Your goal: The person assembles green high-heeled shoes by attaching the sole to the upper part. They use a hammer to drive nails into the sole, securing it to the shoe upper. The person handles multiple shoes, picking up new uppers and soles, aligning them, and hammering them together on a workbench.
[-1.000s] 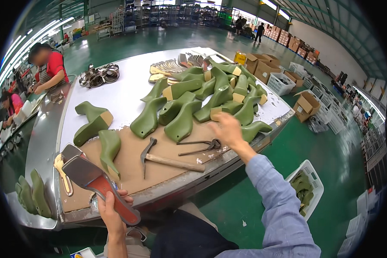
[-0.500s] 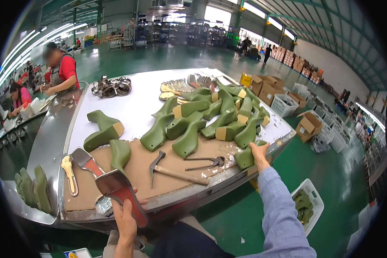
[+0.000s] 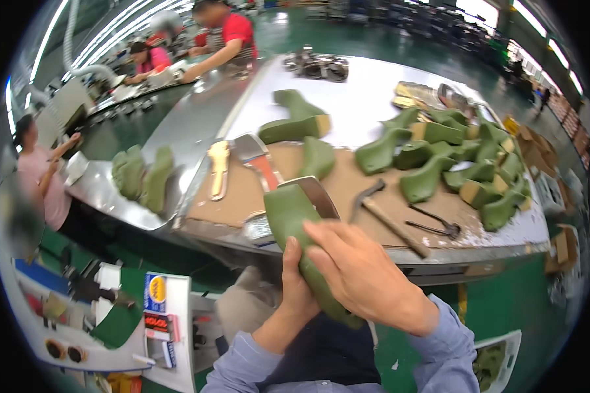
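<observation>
Just off the table's near edge, a green shoe last (image 3: 290, 213) is held up in front of me. My left hand (image 3: 295, 285) grips it from the left, thumb along its side. My right hand (image 3: 373, 275) lies over it from the right, closed on it. Behind the last shows a dark shoe insole (image 3: 320, 195), and the last hides the rest of it. On the brown board lie a red-and-grey insole (image 3: 263, 167), a gold one (image 3: 218, 171), a hammer (image 3: 396, 229) and dark pincers (image 3: 442, 226).
Several green lasts (image 3: 419, 180) are heaped on the table's right, insoles (image 3: 416, 95) behind them. More lasts (image 3: 156, 180) stand on the metal counter to the left. A white crate (image 3: 508, 360) stands at lower right. Co-workers (image 3: 236, 39) are at the far left.
My view has swung left. My right hand has brought the last from the table's right edge to the insole in my left hand, and both hands now hold them together.
</observation>
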`<state>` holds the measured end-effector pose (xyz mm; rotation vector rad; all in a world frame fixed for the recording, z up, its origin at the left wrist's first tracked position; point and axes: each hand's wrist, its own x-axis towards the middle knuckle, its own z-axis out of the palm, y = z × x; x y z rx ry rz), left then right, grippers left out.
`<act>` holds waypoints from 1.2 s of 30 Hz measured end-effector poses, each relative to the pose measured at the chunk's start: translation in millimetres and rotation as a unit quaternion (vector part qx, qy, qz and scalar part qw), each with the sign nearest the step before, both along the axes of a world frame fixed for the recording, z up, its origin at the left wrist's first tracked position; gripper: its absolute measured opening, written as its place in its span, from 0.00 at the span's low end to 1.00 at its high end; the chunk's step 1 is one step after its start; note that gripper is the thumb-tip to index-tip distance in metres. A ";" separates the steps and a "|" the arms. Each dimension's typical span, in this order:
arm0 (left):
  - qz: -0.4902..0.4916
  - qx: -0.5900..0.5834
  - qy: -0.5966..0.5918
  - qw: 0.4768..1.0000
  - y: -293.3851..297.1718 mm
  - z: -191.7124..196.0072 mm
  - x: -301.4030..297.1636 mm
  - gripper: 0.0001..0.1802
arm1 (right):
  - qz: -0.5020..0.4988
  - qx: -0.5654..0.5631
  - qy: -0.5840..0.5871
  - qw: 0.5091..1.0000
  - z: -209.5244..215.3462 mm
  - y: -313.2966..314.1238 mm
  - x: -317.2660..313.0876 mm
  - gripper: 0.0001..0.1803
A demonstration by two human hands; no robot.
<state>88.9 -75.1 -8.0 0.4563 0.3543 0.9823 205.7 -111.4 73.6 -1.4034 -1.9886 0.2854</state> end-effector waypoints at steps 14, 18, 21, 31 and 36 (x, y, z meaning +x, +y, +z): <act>0.157 0.348 -0.014 0.924 66.6 45.7 -62.8 0.44 | 0.011 -0.047 0.181 0.982 -77.1 5.2 13.8 0.39; 0.227 0.202 0.159 0.939 82.8 4.3 -103.0 0.24 | 0.017 0.017 0.056 0.998 -125.5 28.8 7.5 0.39; 0.208 0.088 0.250 0.942 77.4 -38.7 -143.7 0.24 | 0.045 0.018 -0.043 0.998 -140.1 29.7 -9.7 0.38; 0.216 0.120 0.160 0.956 48.7 -16.9 -143.1 0.30 | 0.013 0.066 0.010 0.998 -144.1 3.2 -24.3 0.37; 0.222 0.104 0.215 0.945 66.9 -14.4 -139.8 0.29 | 0.030 0.062 0.015 0.998 -122.5 32.2 -10.0 0.35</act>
